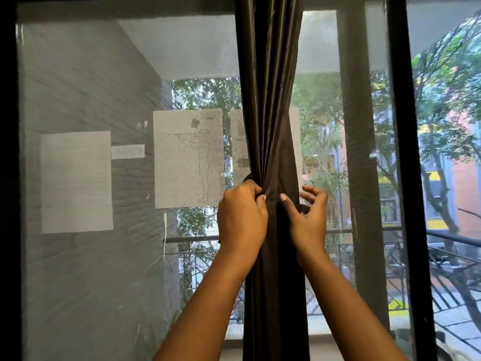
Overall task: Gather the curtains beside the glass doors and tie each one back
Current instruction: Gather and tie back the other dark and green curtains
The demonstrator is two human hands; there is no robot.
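A dark brown curtain [269, 87] hangs bunched into a narrow column down the middle of the view, in front of the glass door [182, 61]. My left hand [242, 214] grips the gathered folds from the left at mid height. My right hand [305, 214] is at the curtain's right edge, thumb pressed on the fabric and fingers curled around something dark that looks like a tie band; what it is stays unclear. A bit of dark band shows behind my left hand's knuckles.
A black door frame post [406, 152] stands to the right and another [10, 178] at the far left. Paper sheets [76, 182] are taped on the mesh-covered glass. Outside are a balcony railing [442, 256], trees and buildings.
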